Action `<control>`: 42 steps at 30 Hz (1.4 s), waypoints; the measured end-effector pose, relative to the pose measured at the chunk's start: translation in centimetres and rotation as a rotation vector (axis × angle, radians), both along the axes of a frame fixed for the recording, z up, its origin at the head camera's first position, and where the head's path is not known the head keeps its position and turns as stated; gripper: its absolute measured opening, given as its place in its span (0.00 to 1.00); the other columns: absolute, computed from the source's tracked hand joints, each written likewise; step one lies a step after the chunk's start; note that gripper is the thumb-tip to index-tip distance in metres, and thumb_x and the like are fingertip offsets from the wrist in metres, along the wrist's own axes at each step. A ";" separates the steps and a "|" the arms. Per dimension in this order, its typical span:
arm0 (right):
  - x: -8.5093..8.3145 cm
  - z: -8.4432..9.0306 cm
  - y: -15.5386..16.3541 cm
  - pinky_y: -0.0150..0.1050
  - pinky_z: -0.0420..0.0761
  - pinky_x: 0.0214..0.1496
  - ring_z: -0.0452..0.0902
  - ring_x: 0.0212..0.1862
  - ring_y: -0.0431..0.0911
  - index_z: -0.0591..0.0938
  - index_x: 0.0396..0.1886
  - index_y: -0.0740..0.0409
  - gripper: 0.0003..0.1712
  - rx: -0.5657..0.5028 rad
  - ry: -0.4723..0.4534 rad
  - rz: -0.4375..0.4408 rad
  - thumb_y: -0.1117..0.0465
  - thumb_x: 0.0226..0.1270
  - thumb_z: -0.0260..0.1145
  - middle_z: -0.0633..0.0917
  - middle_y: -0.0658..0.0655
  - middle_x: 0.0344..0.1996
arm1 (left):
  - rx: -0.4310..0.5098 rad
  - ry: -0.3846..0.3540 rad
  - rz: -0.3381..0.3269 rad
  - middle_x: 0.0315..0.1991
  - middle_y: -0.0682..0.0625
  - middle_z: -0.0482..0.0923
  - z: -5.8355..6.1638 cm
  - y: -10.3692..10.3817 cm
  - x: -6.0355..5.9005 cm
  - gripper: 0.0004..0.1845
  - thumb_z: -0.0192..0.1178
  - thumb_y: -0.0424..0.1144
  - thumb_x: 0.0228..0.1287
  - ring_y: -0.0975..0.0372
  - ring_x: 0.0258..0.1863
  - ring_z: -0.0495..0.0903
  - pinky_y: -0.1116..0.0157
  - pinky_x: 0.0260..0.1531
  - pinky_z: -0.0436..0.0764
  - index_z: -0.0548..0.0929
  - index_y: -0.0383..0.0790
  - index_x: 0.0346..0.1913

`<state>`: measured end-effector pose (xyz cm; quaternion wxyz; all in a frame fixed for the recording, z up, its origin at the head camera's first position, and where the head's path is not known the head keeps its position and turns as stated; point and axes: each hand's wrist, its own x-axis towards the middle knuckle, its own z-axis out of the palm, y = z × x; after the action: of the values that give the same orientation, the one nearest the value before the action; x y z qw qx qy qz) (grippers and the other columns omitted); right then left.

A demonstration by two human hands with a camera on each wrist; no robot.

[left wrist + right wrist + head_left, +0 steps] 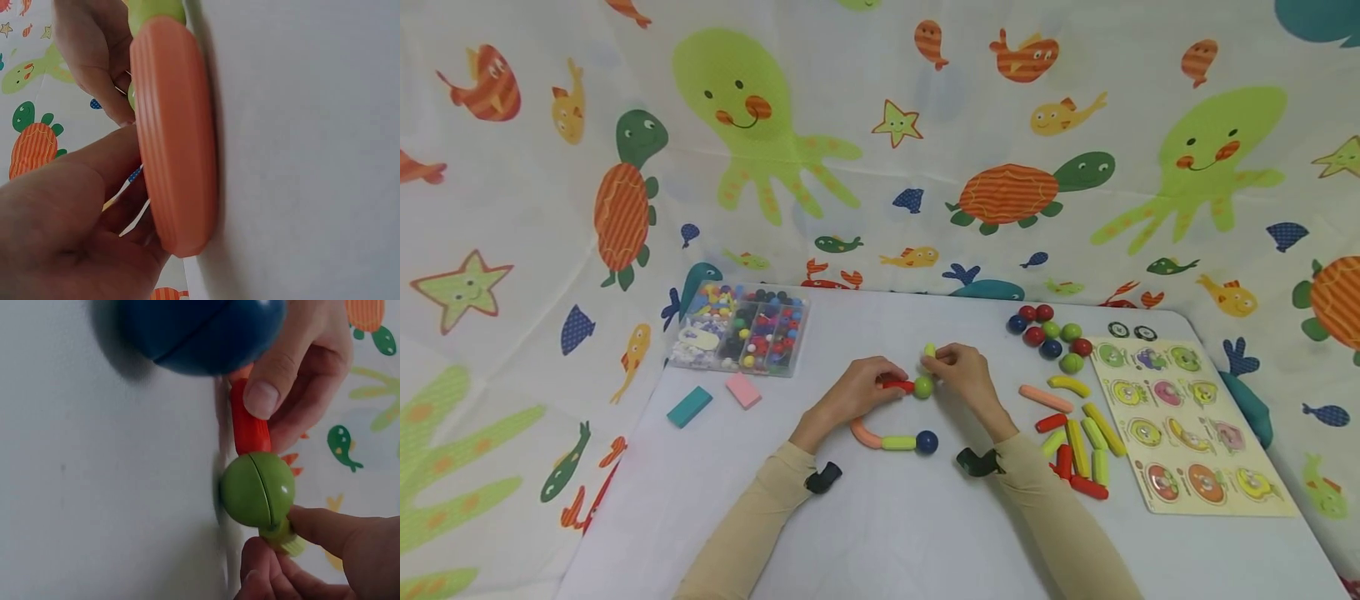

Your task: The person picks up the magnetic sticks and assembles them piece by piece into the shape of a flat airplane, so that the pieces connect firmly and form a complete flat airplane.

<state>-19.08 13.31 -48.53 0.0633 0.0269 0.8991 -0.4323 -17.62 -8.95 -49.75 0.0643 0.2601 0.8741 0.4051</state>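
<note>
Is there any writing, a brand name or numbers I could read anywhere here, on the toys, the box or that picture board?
None can be read.
Puzzle board: only pictures on its round pieces, any print too small to tell.
Bead box: no legible label.
Patterned cloth: sea animals only, no words.
Sticks and balls: plain colours.

This looks like a child's play corner set up for recording. A white table (880, 517) stands against a backdrop cloth (880, 125) printed with cartoon octopuses, turtles, fish and starfish. Toys cover the table: a clear bead box (741, 337) near its far left corner and a wooden peg puzzle (1187, 425) along its right edge.
</note>
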 end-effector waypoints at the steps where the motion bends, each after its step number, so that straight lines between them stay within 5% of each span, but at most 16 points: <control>1: 0.0 -0.1 -0.2 0.33 0.76 0.35 0.82 0.34 0.46 0.85 0.47 0.63 0.24 0.005 0.001 -0.004 0.47 0.67 0.71 0.89 0.58 0.34 | 0.000 -0.001 0.001 0.45 0.51 0.86 0.0 0.0 0.0 0.13 0.71 0.36 0.64 0.63 0.43 0.80 0.67 0.46 0.79 0.88 0.42 0.51; 17: 0.4 0.3 -1.6 0.35 0.77 0.36 0.79 0.37 0.48 0.86 0.45 0.63 0.25 0.068 -0.069 -0.024 0.45 0.67 0.70 0.87 0.59 0.37 | 0.008 0.034 -0.022 0.44 0.50 0.86 0.0 -0.3 0.0 0.12 0.70 0.36 0.64 0.62 0.42 0.81 0.66 0.45 0.80 0.88 0.42 0.50; 31: 0.5 0.1 -1.3 0.36 0.76 0.37 0.78 0.39 0.48 0.86 0.46 0.61 0.27 0.101 -0.085 0.029 0.40 0.68 0.68 0.86 0.57 0.37 | -0.018 -0.008 -0.040 0.45 0.50 0.86 0.3 -0.7 0.2 0.12 0.69 0.37 0.65 0.62 0.43 0.81 0.66 0.46 0.80 0.88 0.42 0.51; 42: 0.6 2.4 3.1 0.37 0.80 0.41 0.82 0.40 0.49 0.85 0.50 0.56 0.20 0.066 0.117 -0.029 0.45 0.72 0.66 0.88 0.57 0.40 | -0.017 -0.022 -0.016 0.44 0.51 0.86 0.2 -0.6 0.3 0.12 0.70 0.37 0.65 0.64 0.41 0.80 0.68 0.44 0.79 0.88 0.42 0.51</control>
<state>-18.49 16.46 -46.13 0.0035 0.0167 0.9146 -0.4039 -17.32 -9.52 -49.52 0.0793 0.2623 0.8746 0.3999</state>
